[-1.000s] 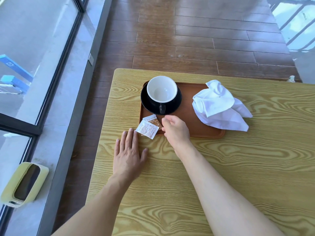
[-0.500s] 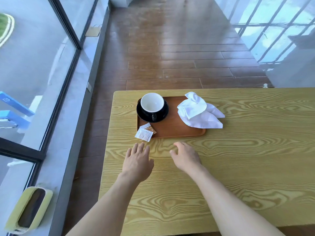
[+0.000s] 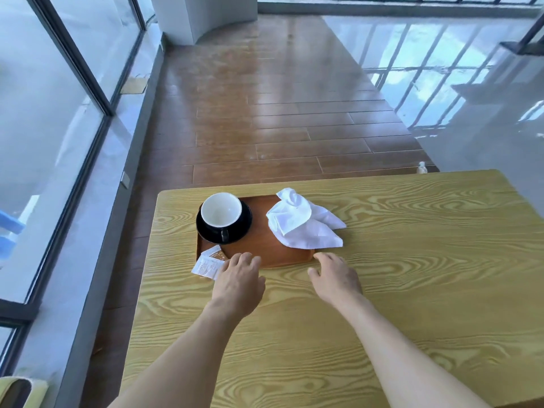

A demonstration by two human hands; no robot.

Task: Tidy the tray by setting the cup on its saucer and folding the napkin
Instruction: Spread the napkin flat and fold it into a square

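A brown tray [image 3: 265, 245] lies near the table's far left corner. On its left end a black cup with a white inside [image 3: 221, 213] stands upright on a black saucer [image 3: 244, 228], handle toward me. A crumpled white napkin [image 3: 303, 225] lies over the tray's right end and spills onto the table. My left hand [image 3: 238, 281] hovers at the tray's near edge, fingers spread, holding nothing. My right hand [image 3: 335, 278] is at the tray's near right corner, fingers apart and empty.
Two small sachets [image 3: 207, 262] lie at the tray's near left corner, one hanging over onto the wooden table [image 3: 412, 290]. The table's left edge drops to a wood floor beside tall windows [image 3: 59, 113]. A pale green object [image 3: 17, 393] sits at bottom left.
The view has tilted up and pulled back. Both hands left the table by the sachets, drew back, then moved forward to the tray's near edge. The cup, saucer and napkin have not moved.
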